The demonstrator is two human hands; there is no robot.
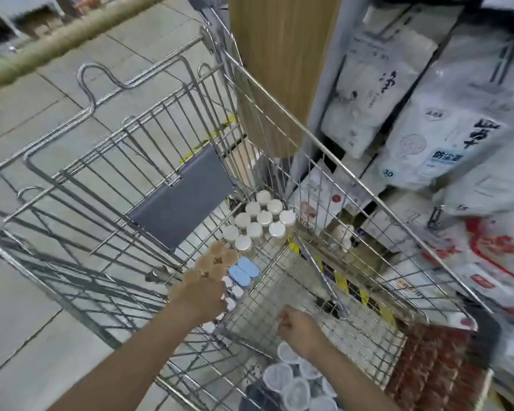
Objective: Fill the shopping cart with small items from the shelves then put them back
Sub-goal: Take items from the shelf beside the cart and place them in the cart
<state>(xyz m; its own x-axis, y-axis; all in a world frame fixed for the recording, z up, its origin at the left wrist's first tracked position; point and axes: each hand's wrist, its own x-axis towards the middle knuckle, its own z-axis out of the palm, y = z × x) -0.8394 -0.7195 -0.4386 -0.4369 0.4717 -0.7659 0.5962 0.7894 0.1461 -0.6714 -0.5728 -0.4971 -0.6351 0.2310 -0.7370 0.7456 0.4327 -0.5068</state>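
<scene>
shopping cart (324,137) partly stocked: white-capped jars (261,223), brown lids (217,259), blue cases (244,272). left hand (201,298) among small items, grip unclear; right hand (298,324) curled, apparently empty. return to shelves (428,114) pending.

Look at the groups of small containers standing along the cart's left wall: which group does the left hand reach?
The small white containers just below the blue-lidded pair: the left hand lies against them. The tan-lidded and white-lidded jars stand farther off.
</scene>
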